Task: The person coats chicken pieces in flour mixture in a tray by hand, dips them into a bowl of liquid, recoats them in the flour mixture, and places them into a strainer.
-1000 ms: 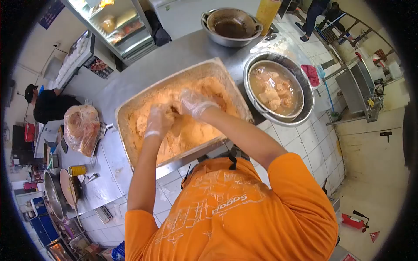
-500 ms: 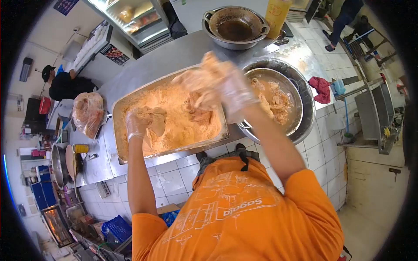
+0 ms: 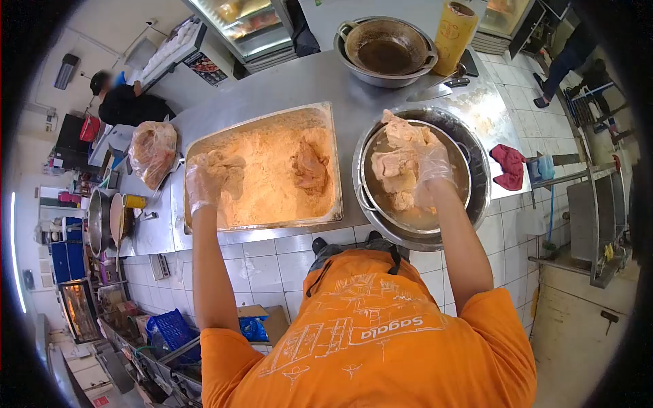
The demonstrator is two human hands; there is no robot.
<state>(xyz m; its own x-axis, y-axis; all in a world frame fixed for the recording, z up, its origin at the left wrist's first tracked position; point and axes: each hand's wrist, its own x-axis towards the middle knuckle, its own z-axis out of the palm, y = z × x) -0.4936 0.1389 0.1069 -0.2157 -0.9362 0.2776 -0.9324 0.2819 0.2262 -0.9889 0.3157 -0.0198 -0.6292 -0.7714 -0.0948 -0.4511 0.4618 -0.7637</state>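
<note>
My left hand, in a clear plastic glove, is at the left end of a rectangular metal tray of orange-tinted flour. Its fingers close on a flour-coated chicken piece, partly buried. Another chicken piece lies in the flour toward the right side. My gloved right hand is over the steel bowl of cloudy liquid, gripping a pale coated chicken piece. More chicken shows below it in the bowl, which sits inside a larger basin.
Behind the bowl are a dark-stained pan in a steel bowl, a knife and a yellow container. A bag of raw meat lies left of the tray. A red cloth is at the table's right edge. A person stands far left.
My right hand has carried its chicken from above the tray's right edge rightward and down into the bowl. The left hand stays in the flour. The camera view has shifted slightly.
</note>
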